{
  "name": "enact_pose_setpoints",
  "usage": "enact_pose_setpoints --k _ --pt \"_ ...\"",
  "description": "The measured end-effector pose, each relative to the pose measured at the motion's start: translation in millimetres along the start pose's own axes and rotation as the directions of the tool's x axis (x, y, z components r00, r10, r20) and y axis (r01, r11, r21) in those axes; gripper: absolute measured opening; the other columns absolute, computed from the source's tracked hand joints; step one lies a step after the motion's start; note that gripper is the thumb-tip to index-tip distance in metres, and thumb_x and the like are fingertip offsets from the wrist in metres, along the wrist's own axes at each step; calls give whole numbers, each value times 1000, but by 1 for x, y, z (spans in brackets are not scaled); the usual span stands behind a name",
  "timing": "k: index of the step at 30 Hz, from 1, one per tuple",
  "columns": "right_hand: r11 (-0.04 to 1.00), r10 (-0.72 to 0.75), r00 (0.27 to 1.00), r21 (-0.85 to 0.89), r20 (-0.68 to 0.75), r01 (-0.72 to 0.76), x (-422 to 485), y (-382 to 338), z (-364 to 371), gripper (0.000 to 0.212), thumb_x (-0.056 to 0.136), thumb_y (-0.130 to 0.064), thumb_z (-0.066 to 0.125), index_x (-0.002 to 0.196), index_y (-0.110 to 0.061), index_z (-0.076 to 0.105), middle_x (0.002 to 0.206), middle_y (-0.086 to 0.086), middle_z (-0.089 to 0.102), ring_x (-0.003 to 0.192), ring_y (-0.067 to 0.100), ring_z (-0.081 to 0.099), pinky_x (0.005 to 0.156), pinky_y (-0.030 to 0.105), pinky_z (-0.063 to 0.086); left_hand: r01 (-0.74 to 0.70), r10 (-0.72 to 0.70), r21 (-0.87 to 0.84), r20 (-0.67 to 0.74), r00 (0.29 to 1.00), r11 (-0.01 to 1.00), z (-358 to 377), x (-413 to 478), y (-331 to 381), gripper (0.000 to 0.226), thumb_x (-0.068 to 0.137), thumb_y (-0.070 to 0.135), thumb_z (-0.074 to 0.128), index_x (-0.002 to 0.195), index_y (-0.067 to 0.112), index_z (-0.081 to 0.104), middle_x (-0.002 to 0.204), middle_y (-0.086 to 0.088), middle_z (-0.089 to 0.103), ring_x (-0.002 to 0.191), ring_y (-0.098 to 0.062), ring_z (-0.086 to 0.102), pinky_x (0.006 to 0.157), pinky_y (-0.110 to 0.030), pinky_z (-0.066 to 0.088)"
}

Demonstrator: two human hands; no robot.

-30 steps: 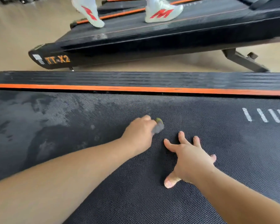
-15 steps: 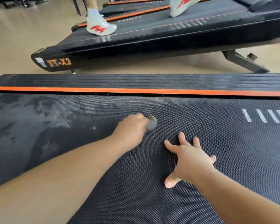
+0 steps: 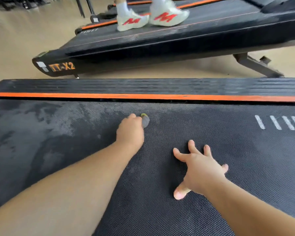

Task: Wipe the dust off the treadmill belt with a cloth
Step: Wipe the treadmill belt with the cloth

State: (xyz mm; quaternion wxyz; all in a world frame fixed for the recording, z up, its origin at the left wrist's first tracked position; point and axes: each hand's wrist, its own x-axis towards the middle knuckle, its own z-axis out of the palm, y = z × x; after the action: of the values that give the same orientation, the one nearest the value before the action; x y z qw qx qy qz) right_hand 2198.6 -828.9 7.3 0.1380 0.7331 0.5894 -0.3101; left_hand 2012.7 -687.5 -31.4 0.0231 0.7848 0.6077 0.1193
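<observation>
**While Bracing Right, Wiping Left**

While leaning over the treadmill belt (image 3: 245, 159), clenching the left hand (image 3: 130, 132) round a balled-up grey cloth (image 3: 145, 120) at centre frame, just below the orange side strip (image 3: 143, 97). Showing only a small grey lobe with a yellow-green edge past the knuckles, seemingly against the belt, and hiding the rest inside the fist. Pressing the right hand (image 3: 201, 169) flat on the belt at lower right, fingers splayed and holding nothing, apparently taking body weight.

Judging the cloth to be light, soft and easily crushed, so favouring a whole-fist bunch, as now, over pinching an edge. Reckoning the textured belt grippy and likely to drag at the fabric, calling for firm downward pressure.

Seeing pale dusty patches (image 3: 46, 120) spreading across the left of the frame, beside darker, cleaner-looking weave running right towards the white markings (image 3: 278, 122). Noting white shoes (image 3: 133, 20) on the neighbouring treadmill (image 3: 160, 48) along the top.
</observation>
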Motion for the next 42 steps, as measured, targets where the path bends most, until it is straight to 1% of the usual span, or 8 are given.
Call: enact_pose_setpoints --k 6,11,17,23,30,36,39,42 --pt "1000 -1 1000 -10 -16 0 1 0 2 138 51 -57 96 152 -66 3 168 -15 -24 156 35 -22 107 85 17 -483 506 -158 174 845 861 -2 -39 38 3 94 19 53 96 17 55 86 3 37 80 -26 47 62 -44 46" --pt "1000 7 1000 -1 -12 -7 1 0 2 139 51 -57 96 152 -66 1 168 -16 -24 156 34 -22 108 85 16 51 -50 -35 50 998 998 -9 -4 -2 8 95 15 49 97 12 57 93 -2 42 89 -30 52 65 -38 39" --pt "1000 1 1000 -8 -11 -1 1 1 2 139 50 -58 96 152 -66 2 168 -15 -24 156 36 -22 106 87 16 -483 530 -252 166 832 838 -5 -52 35 14 93 14 58 84 16 47 83 2 40 73 -21 42 60 -42 42" --pt "1000 4 1000 -2 5 -4 1 0 0 139 51 -57 96 152 -66 2 168 -16 -25 156 35 -23 107 86 16 70 -70 -10 -17 997 998 -5 -14 -12 12 95 10 51 87 19 49 89 -1 39 85 -28 51 63 -38 35" --pt "1000 -9 1000 -13 -22 9 0 3 1 139 50 -58 96 153 -64 4 169 -15 -23 156 36 -22 106 87 18 -470 506 -251 102 856 846 9 -53 41 17 93 15 58 84 18 43 82 2 37 74 -22 39 59 -43 41" --pt "999 -27 1000 -47 10 28 -1 6 -6 137 46 -73 89 152 -66 3 169 -18 -16 159 33 -11 114 72 30 6 -17 -164 -65 998 986 6 -15 -30 14 94 20 55 81 15 55 80 2 44 75 -26 54 62 -39 47" --pt "999 -29 998 -45 -64 26 8 -4 -31 126 49 -83 82 156 -57 21 167 -10 18 155 33 18 114 63 37 1 -2 -148 -6 1000 989 4 -4 -23 10 91 16 58 96 21 51 87 4 52 80 -25 57 69 -44 53" --pt "993 -73 991 -105 -116 61 32 -22 -38 136 48 -82 83 156 -59 5 171 -6 -12 158 39 -9 112 79 24 38 -40 -157 -6 999 987 2 22 -31 11 93 22 59 95 20 48 92 1 53 85 -26 56 73 -45 52"
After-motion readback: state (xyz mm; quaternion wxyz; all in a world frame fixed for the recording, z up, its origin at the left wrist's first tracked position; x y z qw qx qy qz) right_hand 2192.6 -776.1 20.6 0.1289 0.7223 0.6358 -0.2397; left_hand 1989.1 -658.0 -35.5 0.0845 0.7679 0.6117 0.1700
